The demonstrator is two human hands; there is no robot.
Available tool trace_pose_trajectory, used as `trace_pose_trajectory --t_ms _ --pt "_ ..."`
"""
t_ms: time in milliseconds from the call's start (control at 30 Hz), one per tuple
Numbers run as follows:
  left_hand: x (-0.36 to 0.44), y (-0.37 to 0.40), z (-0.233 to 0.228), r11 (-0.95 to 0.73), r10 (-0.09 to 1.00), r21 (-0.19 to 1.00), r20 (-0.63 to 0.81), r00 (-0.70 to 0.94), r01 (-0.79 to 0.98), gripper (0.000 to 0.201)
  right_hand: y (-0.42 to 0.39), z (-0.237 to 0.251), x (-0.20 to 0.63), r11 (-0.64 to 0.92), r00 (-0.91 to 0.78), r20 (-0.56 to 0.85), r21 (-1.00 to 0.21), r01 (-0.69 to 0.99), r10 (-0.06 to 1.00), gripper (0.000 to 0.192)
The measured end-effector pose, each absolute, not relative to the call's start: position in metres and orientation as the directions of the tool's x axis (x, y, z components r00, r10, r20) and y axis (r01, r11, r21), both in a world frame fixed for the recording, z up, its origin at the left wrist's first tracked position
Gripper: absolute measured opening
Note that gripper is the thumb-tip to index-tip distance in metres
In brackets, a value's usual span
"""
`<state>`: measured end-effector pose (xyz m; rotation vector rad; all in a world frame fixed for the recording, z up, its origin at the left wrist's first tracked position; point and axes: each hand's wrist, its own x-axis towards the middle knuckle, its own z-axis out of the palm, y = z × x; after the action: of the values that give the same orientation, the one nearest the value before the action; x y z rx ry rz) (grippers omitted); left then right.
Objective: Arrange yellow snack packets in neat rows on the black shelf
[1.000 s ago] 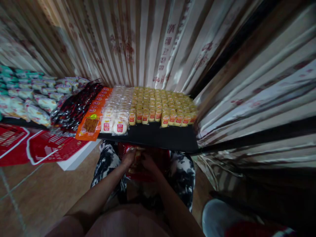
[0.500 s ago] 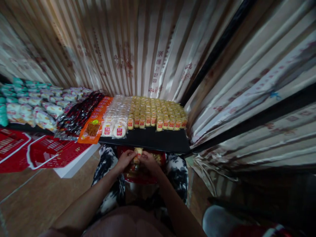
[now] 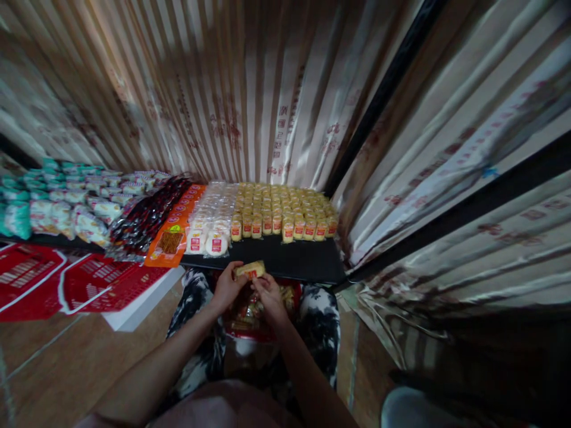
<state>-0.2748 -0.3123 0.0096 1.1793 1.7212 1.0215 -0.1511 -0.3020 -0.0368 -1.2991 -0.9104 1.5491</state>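
Between my two hands is a small wrapped snack, yellowish with a red label, lying nearly level over my lap. My left hand grips its left end, and the fingers of my right hand pinch it lower on the right. Below them a red basin between my knees holds more wrapped pieces. Just beyond my hands, rows of matching yellow snacks stand on a black shelf. To their left are round white wrapped crackers.
An orange snack bag, dark shiny packets, white packets and teal packets line the shelf leftward. Red printed bags and a white box sit below. A pleated curtain and black poles enclose the back and right.
The wrapped snack has turned from upright to nearly level in my hands. My right hand has shifted slightly lower. The whole view has tilted a little.
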Motion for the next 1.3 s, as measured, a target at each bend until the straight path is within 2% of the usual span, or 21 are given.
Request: trace_pose_trajectory --t_ms 133,267,367,633,900,1100,1300 --pt "-0.279 -0.292 0.017 0.046 0.994 0.841 0.018 -0.112 0.539 0.045 -0.293 -0.04 -0.133 -0.155 0.094 -0.157 -0.988 -0.03 0.983 0.047" --pt "-0.272 -0.267 0.029 -0.033 0.996 0.746 0.083 -0.043 0.665 0.047 -0.28 -0.029 -0.113 0.003 0.081 0.025 -0.967 0.255 0.996 0.035" --pt "-0.259 -0.244 0.035 -0.059 0.996 0.686 0.093 -0.007 0.726 0.043 -0.264 -0.019 -0.101 0.08 0.068 0.114 -0.923 0.376 0.991 0.032" --pt "-0.222 -0.193 0.051 -0.118 0.993 0.424 0.07 0.097 0.898 0.041 -0.218 -0.014 -0.081 0.17 0.138 0.278 -0.839 0.517 0.951 0.032" --pt "-0.203 -0.153 0.058 -0.158 0.987 0.254 0.004 0.163 0.954 0.035 -0.19 -0.026 -0.077 0.227 0.182 0.395 -0.783 0.579 0.901 0.033" --pt "-0.201 -0.142 0.053 -0.227 0.974 0.228 0.049 0.222 0.947 0.037 -0.183 -0.035 -0.074 0.26 0.183 0.442 -0.762 0.593 0.878 0.035" --pt "-0.202 -0.135 0.039 -0.258 0.962 0.366 0.181 0.204 0.894 0.04 -0.184 -0.039 -0.074 0.247 0.199 0.423 -0.784 0.569 0.884 0.036"
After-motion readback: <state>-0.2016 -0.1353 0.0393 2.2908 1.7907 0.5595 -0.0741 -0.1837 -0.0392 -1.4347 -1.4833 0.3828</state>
